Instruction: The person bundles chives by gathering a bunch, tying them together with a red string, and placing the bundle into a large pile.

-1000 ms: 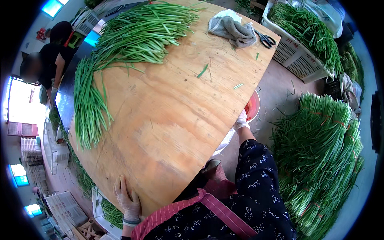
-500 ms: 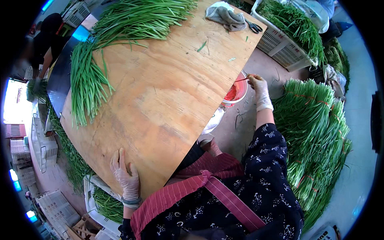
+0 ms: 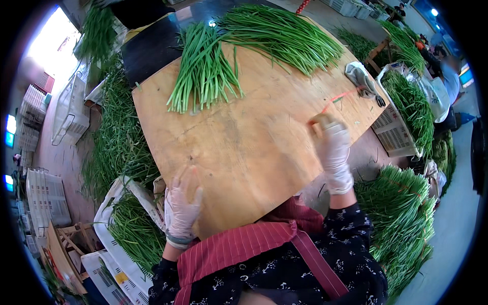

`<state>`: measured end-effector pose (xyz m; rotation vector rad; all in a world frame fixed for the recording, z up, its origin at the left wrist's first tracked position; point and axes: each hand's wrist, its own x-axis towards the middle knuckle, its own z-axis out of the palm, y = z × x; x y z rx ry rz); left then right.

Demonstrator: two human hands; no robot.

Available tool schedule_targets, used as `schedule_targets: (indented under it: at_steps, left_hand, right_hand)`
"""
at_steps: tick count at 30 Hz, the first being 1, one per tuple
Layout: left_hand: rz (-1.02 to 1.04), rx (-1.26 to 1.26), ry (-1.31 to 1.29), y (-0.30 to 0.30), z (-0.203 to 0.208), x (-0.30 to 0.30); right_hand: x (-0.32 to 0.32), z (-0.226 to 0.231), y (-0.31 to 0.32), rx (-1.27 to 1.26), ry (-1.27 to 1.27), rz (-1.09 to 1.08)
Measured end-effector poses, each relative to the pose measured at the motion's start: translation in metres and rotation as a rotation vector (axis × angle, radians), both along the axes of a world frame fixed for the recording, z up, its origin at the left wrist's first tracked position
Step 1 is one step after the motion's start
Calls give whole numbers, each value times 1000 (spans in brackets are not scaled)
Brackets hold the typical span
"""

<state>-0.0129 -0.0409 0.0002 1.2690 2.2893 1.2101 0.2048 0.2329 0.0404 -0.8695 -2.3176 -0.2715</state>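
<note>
Pale plywood tabletop (image 3: 249,152), centre frame: my white-gloved right hand (image 3: 333,145) seemingly pinches a thin red strip (image 3: 341,95), likely needing careful laying; my white-gloved left hand (image 3: 182,206) lies spread.

The gloved left grip (image 3: 183,208) is turned palm-down, its fingers (image 3: 179,179) extended forward and the thumb (image 3: 198,196) standing apart. The left wrist (image 3: 179,239) is almost straight. The right grip (image 3: 332,145), also gloved, is farther forward; its fingertips are curled in and rather blurred. The right forearm (image 3: 342,200) points upward, nearly straight with the hand.
</note>
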Motion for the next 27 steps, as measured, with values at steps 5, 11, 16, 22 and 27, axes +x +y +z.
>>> schedule_targets:
  at_steps: [5, 11, 16, 22, 27]
  left_hand:
    - [80, 161, 71, -4, -7, -66]
    - [132, 248, -388, 45, -15, -163]
    - [193, 88, -563, 111, 4, -193]
    - [259, -299, -299, 183, -42, -247]
    - [136, 121, 100, 203, 12, -215]
  right_hand:
    - [-21, -65, -45, -213, -288, 2]
    - [-20, -31, -50, -520, -88, 209]
    - [-14, -9, 78, -786, 164, 263]
    - [20, 2, 269, -630, 346, -114]
    - [20, -1, 342, -670, 325, -371]
